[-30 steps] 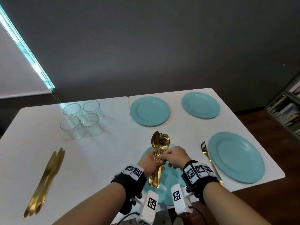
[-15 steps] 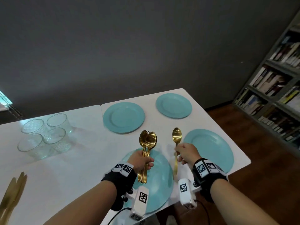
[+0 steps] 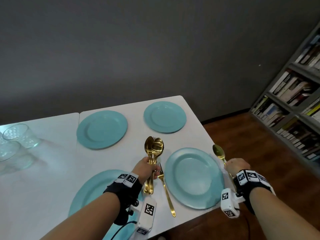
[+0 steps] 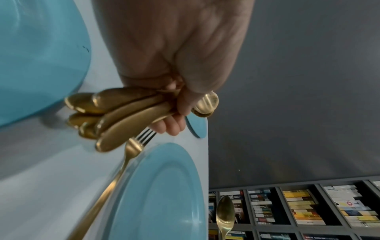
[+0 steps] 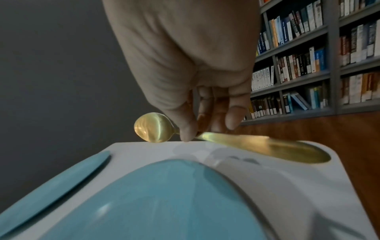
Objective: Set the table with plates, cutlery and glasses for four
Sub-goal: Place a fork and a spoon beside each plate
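Note:
My left hand (image 3: 147, 168) grips a bundle of gold cutlery (image 3: 154, 149), spoon bowls up, above the white table (image 3: 52, 161); the handles (image 4: 123, 116) fan out below my fist. My right hand (image 3: 235, 167) pinches a single gold spoon (image 3: 218, 151) by its handle, just right of the near right teal plate (image 3: 194, 177) at the table's right edge. In the right wrist view the spoon (image 5: 246, 142) hangs low over the table corner. A gold fork (image 3: 164, 186) lies left of that plate. Three more teal plates sit near (image 3: 90, 191), far middle (image 3: 102, 129) and far right (image 3: 164, 116).
Clear glasses (image 3: 15, 142) cluster at the table's left. A bookshelf (image 3: 294, 104) full of books stands to the right over wooden floor (image 3: 251, 139). A grey wall (image 3: 138, 49) runs behind the table.
My right hand drew one spoon out of the bundle and carried it right, past the near right plate to the table's edge. The view has swung right; the left hand keeps the bundle.

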A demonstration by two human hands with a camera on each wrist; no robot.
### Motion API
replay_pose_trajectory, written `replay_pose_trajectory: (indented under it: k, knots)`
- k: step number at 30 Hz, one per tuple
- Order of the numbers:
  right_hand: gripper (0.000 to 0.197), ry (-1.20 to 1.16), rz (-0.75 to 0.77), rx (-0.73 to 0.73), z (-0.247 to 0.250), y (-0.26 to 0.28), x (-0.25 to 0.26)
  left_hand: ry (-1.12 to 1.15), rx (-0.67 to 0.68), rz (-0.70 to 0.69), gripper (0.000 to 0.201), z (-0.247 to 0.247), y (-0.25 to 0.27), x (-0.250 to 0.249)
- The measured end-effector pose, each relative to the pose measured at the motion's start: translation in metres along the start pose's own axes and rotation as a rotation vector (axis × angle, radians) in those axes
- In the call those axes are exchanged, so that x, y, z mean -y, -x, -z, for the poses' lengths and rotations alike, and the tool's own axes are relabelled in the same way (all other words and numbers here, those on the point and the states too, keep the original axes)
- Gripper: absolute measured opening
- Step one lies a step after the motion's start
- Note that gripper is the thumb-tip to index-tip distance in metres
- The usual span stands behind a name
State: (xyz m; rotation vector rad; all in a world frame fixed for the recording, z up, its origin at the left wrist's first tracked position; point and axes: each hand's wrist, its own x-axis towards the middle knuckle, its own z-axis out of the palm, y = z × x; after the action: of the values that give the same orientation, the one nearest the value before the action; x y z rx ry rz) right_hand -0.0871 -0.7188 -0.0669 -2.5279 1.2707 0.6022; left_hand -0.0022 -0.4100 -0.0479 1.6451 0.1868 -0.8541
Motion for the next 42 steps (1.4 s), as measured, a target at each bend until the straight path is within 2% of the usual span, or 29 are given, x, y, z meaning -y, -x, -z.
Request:
replay_pose_trajectory:
  k: [4, 8, 17, 21, 25, 28, 30, 32, 38, 42]
  knots:
    - [0.032, 0.123, -0.044, 0.05, -0.013, -0.021, -0.005, -0.01, -0.031, 0.029, 0.012, -0.011, -0.008, -0.001]
    - [0.031, 0.161, -0.021, 0.094, -0.021, -0.033, -0.002, -0.018, -0.056, 0.039, 0.015, -0.019, -0.015, -0.005]
    - [0.031, 0.148, 0.01, 0.068, -0.019, -0.043, 0.003, 0.036, -0.059, 0.072, 0.01, -0.031, -0.025, -0.009]
    - [0.029, -0.027, 0.024, 0.027, -0.007, -0.039, 0.011, 0.071, -0.047, 0.102, 0.01, -0.032, -0.025, -0.008]
    - [0.019, -0.304, 0.225, -0.036, 0.007, -0.012, 0.049, 0.105, -0.054, 0.096, 0.013, -0.033, -0.022, -0.007]
    - [0.012, -0.467, 0.381, 0.124, 0.003, 0.022, 0.09, 0.096, -0.039, 0.075, 0.011, -0.03, -0.016, -0.005]
    - [0.012, -0.485, 0.456, 0.281, -0.007, 0.047, 0.114, 0.071, -0.032, 0.063, 0.012, -0.025, -0.012, -0.004]
    - [0.016, -0.467, 0.52, 0.362, -0.02, 0.068, 0.134, 0.049, -0.03, 0.044, 0.014, -0.018, -0.007, -0.002]
    - [0.013, -0.629, 0.529, 0.477, -0.047, 0.115, 0.168, 0.011, 0.012, -0.038, 0.024, 0.017, 0.012, 0.006]
    - [0.017, -0.728, 0.504, 0.478, -0.059, 0.151, 0.187, -0.011, 0.084, -0.075, 0.025, 0.053, 0.027, 0.016]
